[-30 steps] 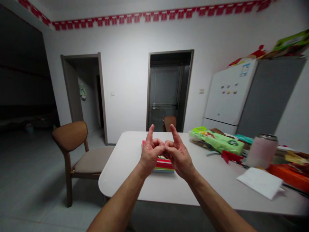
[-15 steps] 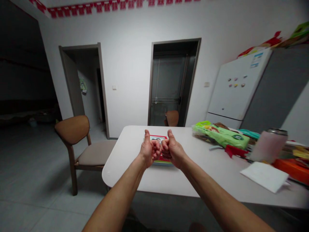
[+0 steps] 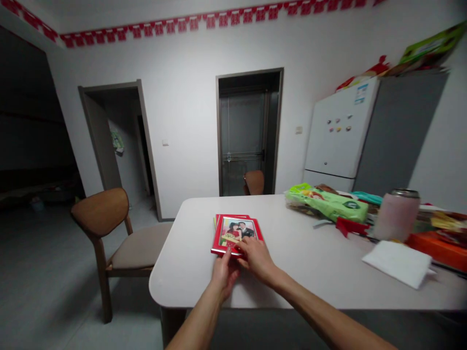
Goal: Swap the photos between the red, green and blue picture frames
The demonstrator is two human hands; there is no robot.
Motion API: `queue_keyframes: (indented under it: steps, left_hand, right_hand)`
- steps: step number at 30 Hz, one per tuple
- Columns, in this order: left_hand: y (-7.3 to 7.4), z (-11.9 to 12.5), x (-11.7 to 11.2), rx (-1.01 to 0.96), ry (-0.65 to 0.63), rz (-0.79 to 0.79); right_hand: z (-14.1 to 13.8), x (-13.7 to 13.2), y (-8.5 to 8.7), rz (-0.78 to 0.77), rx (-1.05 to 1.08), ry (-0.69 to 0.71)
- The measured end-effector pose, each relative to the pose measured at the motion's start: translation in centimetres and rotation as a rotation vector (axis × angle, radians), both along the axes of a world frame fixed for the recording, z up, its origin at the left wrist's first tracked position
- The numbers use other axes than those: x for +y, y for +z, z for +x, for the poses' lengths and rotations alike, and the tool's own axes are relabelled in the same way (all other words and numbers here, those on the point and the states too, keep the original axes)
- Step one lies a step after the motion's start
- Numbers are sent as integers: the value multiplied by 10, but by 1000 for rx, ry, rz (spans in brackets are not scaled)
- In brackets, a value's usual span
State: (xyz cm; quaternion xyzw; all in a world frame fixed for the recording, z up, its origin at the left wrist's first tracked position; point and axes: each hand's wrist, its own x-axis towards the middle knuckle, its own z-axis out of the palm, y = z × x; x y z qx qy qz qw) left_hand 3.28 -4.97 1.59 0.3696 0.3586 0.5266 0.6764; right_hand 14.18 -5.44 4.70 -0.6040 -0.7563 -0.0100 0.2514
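On the white table [image 3: 189, 262] lies a red photo frame [image 3: 257, 228] with a picture of two people in it, one in red and one in a dark suit. It rests on another red-edged piece [image 3: 218, 218] whose corner shows behind it, and its near edge looks slightly raised. My left hand [image 3: 223, 274] grips that near edge, thumb on top and fingers below. Over the lower right part of the frame my right hand [image 3: 257, 257] has its fingers curled onto the edge. Its fingertips are partly hidden.
To the right lie a green plastic packet [image 3: 328, 201], a pinkish cup with a metal rim [image 3: 397, 214], white paper [image 3: 399, 262] and an orange box [image 3: 438, 248]. A wooden chair [image 3: 100, 211] stands left of the table, another chair [image 3: 254, 182] behind it.
Both hands came down from a raised, thumbs-up pose above the table onto the red frame's near edge. The view has shifted slightly, showing more of the frame.
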Motion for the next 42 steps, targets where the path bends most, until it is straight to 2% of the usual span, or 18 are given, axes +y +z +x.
queue_keyframes:
  steps: [3, 6, 7, 9, 11, 13, 16, 18, 21, 25, 28, 32, 37, 40, 42]
  left_hand:
    - [8, 9, -18, -41, 93, 106]
    - [24, 6, -45, 14, 107, 205]
    - [31, 3, -55, 83, 100, 281]
    - [42, -4, -76, 360, 91, 558]
    - [48, -9, -95, 639, 46, 827]
    - [43, -10, -108, 844, 17, 1067]
    - [17, -8, -116, 1042, 58, 1365]
    - [-3, -5, -115, 1141, 113, 1472]
    - [-25, 0, -109, 1236, 229, 1580]
    - [-40, 8, -99, 1237, 315, 1734]
    - [-45, 14, -95, 1306, 246, 1756]
    - [-48, 17, -91, 1419, 79, 1686]
    - [-48, 20, -92, 1452, -83, 1553]
    - [-36, 11, -94, 1375, -248, 1351]
    - [-24, -5, -90, 1313, -302, 1154]
  right_hand:
    - [1, -23, 7, -10, 171, 97]
    - [9, -45, 22, -35, 642, 79]
    - [12, -53, 27, -57, 822, 42]
    - [15, -71, 35, -113, 1151, -26]
    - [16, -92, 38, -152, 1409, -31]
    - [15, -113, 36, -186, 1593, -18]
    - [16, -133, 24, -303, 1709, -81]
    - [19, -135, 12, -394, 1674, -107]
    - [28, -122, -7, -459, 1530, -43]
    - [42, -95, -28, -448, 1255, 57]
    - [51, -79, -39, -330, 961, -9]
    - [58, -67, -47, -218, 600, -119]
    - [56, -57, -46, -139, 234, -163]
    - [53, -52, -45, -106, 154, -117]
    - [51, -50, -46, -121, 136, -108]
